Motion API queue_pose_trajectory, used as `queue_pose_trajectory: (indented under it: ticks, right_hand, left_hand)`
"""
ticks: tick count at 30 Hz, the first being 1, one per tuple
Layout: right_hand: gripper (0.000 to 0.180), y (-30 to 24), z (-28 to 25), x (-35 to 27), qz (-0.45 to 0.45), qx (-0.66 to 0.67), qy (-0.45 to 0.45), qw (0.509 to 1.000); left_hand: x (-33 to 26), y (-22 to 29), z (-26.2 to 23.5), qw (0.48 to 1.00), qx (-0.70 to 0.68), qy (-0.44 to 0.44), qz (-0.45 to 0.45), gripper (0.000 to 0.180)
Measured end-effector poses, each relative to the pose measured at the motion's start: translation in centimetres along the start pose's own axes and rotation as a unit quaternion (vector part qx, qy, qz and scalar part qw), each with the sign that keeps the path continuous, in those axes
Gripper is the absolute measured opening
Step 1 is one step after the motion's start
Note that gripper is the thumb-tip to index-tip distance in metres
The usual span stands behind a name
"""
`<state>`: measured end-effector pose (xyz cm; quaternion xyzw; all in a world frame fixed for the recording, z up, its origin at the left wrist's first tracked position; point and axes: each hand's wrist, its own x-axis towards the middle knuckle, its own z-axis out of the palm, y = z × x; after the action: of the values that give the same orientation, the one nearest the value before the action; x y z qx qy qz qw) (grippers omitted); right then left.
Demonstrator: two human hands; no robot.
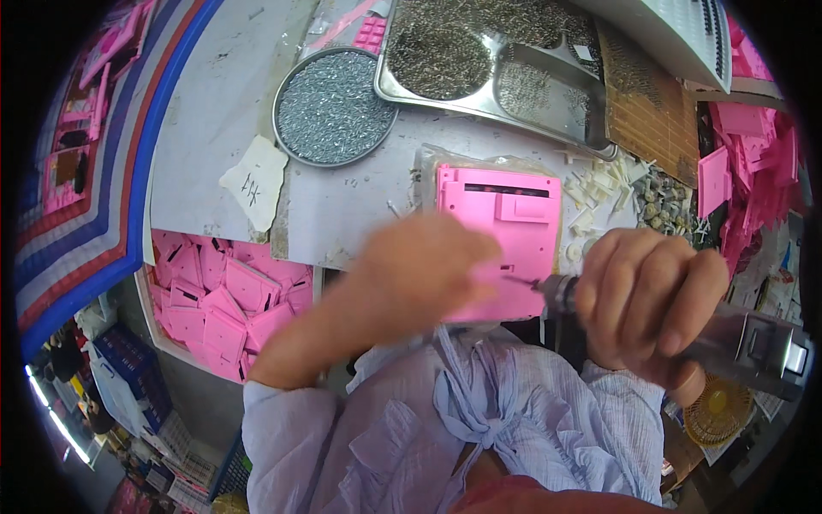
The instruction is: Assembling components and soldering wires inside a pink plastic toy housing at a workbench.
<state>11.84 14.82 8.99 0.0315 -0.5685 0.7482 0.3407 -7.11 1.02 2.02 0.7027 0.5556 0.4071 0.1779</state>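
A flat pink plastic case (514,236) with a dark slot lies on a clear plastic bag (428,163), close in front of me. My right hand (646,300) is wrapped round a power screwdriver (753,343), held sideways. Its thin bit points left, over the lower part of the case; whether the tip touches it I cannot tell. Over the left side of the case is my left hand (428,261), smeared by motion. What its fingers do, or hold, does not show. Beside that hand a small screw-like piece (393,208) is visible on the table.
A round pan of silvery screws (336,104) stands beyond, next to a metal tray (479,104) of small hardware. White plastic parts (599,193) and round knobs lie at right. A bin of pink cases (224,304) sits lower left. Torn paper (255,184) lies on the table.
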Motion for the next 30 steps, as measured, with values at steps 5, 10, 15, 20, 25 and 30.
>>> queue_pose_trajectory:
  ticks: [5,10,15,20,25,30]
  right_hand:
    - [0.034,-0.6,-0.5,-1.6,0.008,-0.034,0.072,0.997]
    - [0.033,-1.9,0.1,-3.5,-0.011,-0.062,0.117,0.991]
    - [0.038,-2.4,0.5,-6.7,0.027,-0.057,0.113,0.992]
    - [0.035,-3.2,0.8,-9.7,0.055,-0.043,0.103,0.992]
    - [0.028,-2.0,0.9,-11.6,0.015,-0.003,0.084,0.996]
    - [0.023,-1.7,1.1,-11.5,0.017,-0.037,0.066,0.997]
  left_hand:
    - [1.4,-10.1,-5.3,0.909,0.377,0.054,-0.167,0.023]
    - [1.8,-12.3,-5.2,0.924,0.356,0.075,-0.119,0.017]
    - [0.1,-14.4,-6.2,0.904,0.398,0.093,-0.128,0.017]
    - [0.8,-9.7,-4.6,0.952,0.199,0.128,-0.195,0.025]
    - [0.6,-1.7,-0.5,0.976,0.052,0.086,-0.195,0.018]
    - [-0.7,1.9,1.9,0.995,-0.008,0.018,-0.098,0.013]
